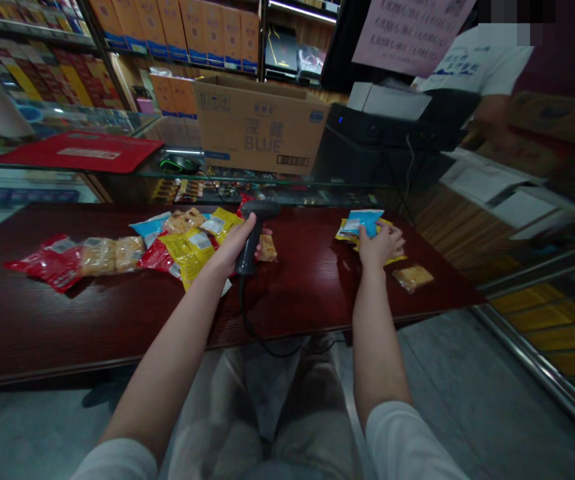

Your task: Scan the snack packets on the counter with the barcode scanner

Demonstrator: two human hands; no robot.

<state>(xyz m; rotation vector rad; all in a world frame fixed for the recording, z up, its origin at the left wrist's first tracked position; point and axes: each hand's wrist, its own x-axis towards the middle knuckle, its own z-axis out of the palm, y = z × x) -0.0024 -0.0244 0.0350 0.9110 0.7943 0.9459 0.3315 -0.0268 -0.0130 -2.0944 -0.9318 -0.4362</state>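
Note:
My left hand [240,243] is wrapped round the handle of a black barcode scanner [250,241], whose head points up and to the right. A cable hangs from its grip. My right hand [380,244] has its fingers on a blue snack packet [362,221], which lies over yellow packets [346,235]. Whether it grips or only presses the blue packet, I cannot tell. Close to that hand lies a clear-wrapped biscuit [413,277]. Left of the scanner are a yellow packet [190,252], a red packet [50,260] and clear-wrapped bread [112,255].
The dark red table [297,287] runs across in front of me. Behind it stand a glass counter, a large cardboard box [262,127], a computer mouse [180,164] and a red mat [82,152]. A black printer [392,127] and a person [482,73] are at the right.

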